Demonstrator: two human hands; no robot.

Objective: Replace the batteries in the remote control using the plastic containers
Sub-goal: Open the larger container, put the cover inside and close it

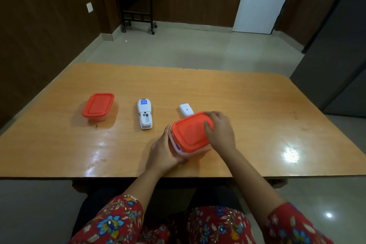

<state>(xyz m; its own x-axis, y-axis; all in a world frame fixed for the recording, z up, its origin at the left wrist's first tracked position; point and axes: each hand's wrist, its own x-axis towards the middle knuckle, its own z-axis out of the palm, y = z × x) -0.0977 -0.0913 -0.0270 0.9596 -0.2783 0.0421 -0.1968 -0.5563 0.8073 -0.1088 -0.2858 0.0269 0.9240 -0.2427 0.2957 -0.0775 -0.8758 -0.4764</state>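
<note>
Both hands on near container (189,134): left hand (165,149) grips its side, right hand (220,129) fingers (208,127) pinch lid edge. Remote (145,114) lies open-backed on table (257,105).

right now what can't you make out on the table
- Near container, head view: contents hidden by its orange lid and both hands, left hand, right hand.
- Far container: contents hidden by its lid.
- Battery cover: label too small; near end hidden behind the near container.

Wooden table (257,105); black stand (136,6); white door (263,0).
</note>
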